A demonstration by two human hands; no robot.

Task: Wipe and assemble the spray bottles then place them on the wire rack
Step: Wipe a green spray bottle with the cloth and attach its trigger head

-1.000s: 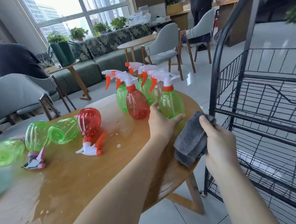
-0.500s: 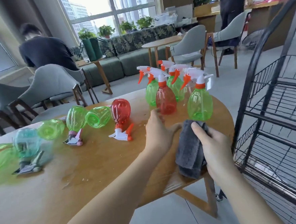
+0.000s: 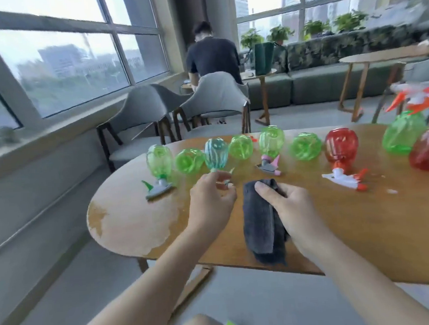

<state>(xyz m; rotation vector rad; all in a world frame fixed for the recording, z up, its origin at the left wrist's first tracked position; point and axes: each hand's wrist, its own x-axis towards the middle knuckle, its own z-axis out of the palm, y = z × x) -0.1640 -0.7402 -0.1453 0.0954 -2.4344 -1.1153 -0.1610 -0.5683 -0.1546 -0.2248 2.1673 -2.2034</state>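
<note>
Gripping grey cloth point(image 3: 262, 225), right hand point(image 3: 291, 207); bottles' labels unreadable.

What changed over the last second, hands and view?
The head camera swung left: the wire rack left the view, and the bottles lying on the table now fill it. The left hand left the upright green bottle and reached to the spray head of the lying teal bottle; whether it grips yet is unclear. The right hand holds the grey cloth as before, now over the tabletop.
</note>
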